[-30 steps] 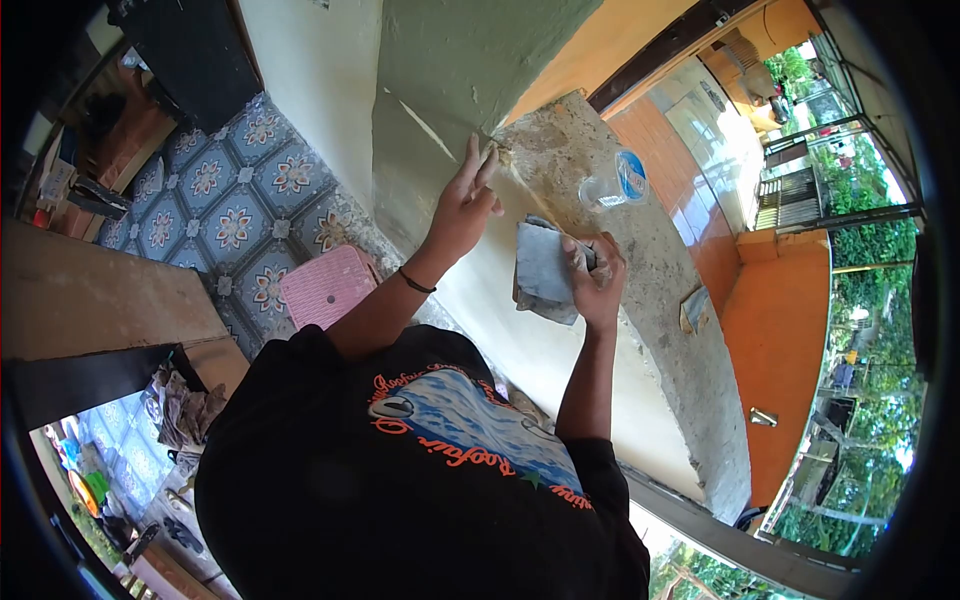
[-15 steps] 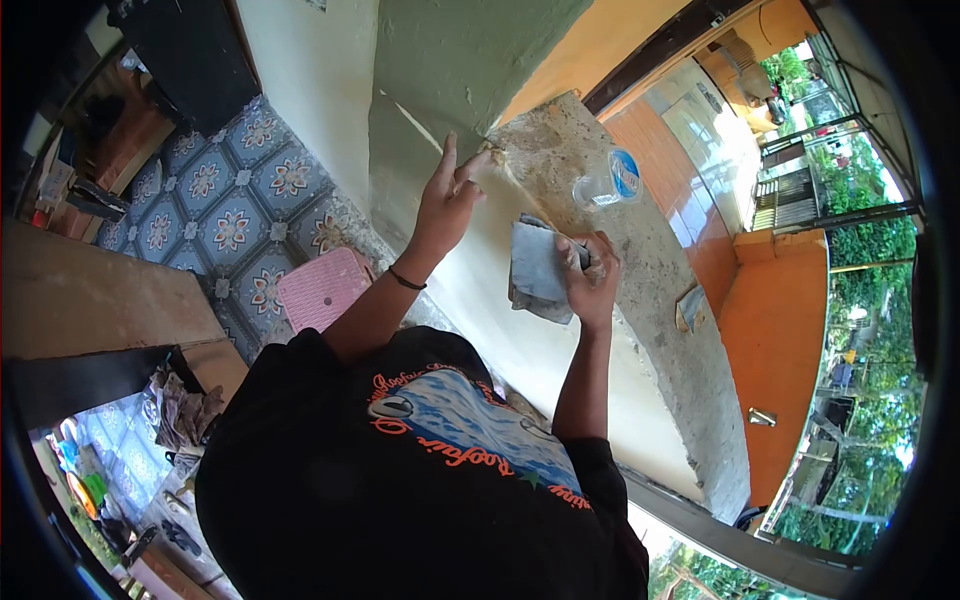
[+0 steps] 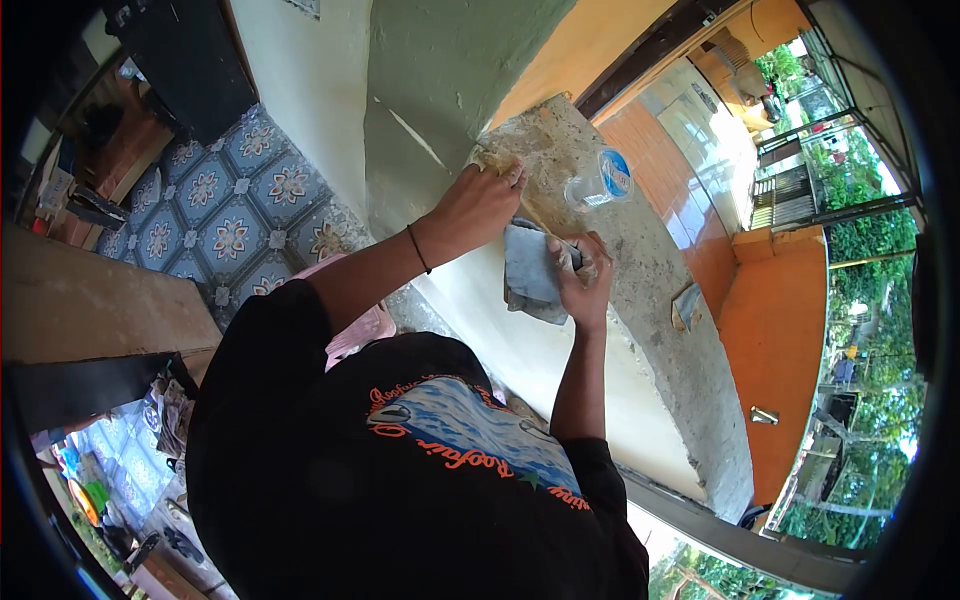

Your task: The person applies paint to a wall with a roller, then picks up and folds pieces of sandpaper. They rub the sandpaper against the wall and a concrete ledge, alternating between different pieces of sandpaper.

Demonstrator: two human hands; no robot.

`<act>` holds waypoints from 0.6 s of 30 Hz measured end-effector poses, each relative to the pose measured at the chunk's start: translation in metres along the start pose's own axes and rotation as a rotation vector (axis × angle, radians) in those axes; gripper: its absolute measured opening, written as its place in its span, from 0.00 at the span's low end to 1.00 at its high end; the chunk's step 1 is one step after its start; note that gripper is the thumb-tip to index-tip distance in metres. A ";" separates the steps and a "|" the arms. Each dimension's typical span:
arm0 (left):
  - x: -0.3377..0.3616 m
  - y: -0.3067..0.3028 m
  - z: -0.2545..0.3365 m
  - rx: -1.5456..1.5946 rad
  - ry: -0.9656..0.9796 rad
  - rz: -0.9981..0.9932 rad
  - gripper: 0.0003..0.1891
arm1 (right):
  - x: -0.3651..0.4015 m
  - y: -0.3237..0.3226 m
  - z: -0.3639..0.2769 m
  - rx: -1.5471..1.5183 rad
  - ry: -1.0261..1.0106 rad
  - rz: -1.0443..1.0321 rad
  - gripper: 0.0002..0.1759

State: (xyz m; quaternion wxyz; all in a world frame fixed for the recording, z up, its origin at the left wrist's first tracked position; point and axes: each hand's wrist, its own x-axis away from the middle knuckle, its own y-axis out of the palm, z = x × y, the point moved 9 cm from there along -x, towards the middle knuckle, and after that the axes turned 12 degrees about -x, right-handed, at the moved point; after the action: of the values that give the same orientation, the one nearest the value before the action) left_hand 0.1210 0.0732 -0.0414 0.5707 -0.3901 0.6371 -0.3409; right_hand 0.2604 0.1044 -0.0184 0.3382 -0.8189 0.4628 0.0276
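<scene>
The grey slab (image 3: 533, 262), gripped by the right hand (image 3: 585, 278), is at the near edge of the ledge (image 3: 655, 270). The left hand (image 3: 480, 205) curls its fingers by the ledge's wall end; I cannot tell whether it holds anything. On the ledge are a clear cup (image 3: 590, 192) and a scrap (image 3: 687, 308). Left of it, the left arm partly hides a pink stool (image 3: 372, 326).

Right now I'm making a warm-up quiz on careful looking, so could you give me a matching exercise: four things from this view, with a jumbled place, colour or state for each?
Things:
1. Plastic cup
2. Wristband
3. Plastic stool
4. Right hand

Places, colours, states:
A. Pink
B. On the rough concrete ledge
C. Gripping a grey flat piece
D. Black

Pairs: 1-B, 2-D, 3-A, 4-C
</scene>
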 end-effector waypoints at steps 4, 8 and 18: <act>0.004 -0.013 -0.011 0.251 0.035 0.008 0.13 | 0.000 -0.001 0.000 -0.013 -0.018 -0.003 0.07; 0.031 -0.005 -0.061 0.558 -0.344 0.273 0.07 | 0.000 -0.002 0.002 0.001 -0.031 0.012 0.09; 0.040 0.028 -0.058 0.733 -0.434 0.118 0.06 | 0.001 -0.001 0.006 -0.004 -0.014 0.010 0.08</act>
State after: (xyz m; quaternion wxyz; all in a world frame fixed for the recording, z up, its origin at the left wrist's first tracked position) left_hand 0.0583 0.0499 -0.0773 0.8108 -0.1873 0.3604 -0.4215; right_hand 0.2628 0.1076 -0.0229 0.3396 -0.8172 0.4643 0.0357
